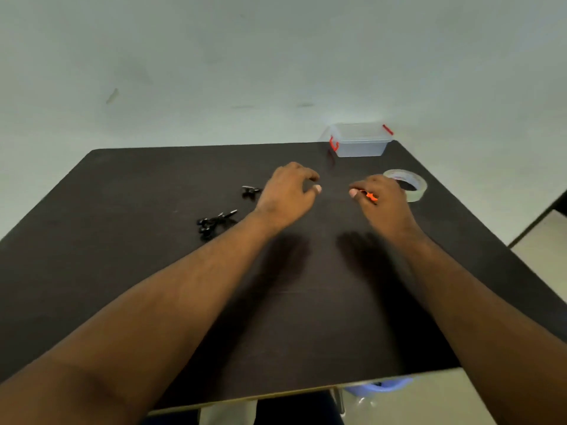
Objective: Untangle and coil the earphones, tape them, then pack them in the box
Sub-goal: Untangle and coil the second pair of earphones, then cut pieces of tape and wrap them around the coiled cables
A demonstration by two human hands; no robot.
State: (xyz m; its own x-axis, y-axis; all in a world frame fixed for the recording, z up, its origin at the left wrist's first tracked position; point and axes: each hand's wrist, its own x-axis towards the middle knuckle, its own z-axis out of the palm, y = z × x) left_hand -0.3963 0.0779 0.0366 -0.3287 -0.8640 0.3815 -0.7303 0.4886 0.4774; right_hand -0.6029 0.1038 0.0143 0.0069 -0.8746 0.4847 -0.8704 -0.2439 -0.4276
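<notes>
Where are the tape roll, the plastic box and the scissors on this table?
tape roll (418,185): head view, on the right side of its ring.
plastic box (360,147): head view, on its clear front wall.
scissors (211,223): head view, near the black handles.

table (153,271): was dark brown, almost black, plain
box (359,145): was clear, frosted plastic, with red latches
tape roll (418,184): was clear, with a whitish inner ring
earphones (214,222): were black, with glints of silver
item in the right hand (385,200): was orange, partly hidden
wall (214,56): was pale grey-green, faintly smudged
</notes>
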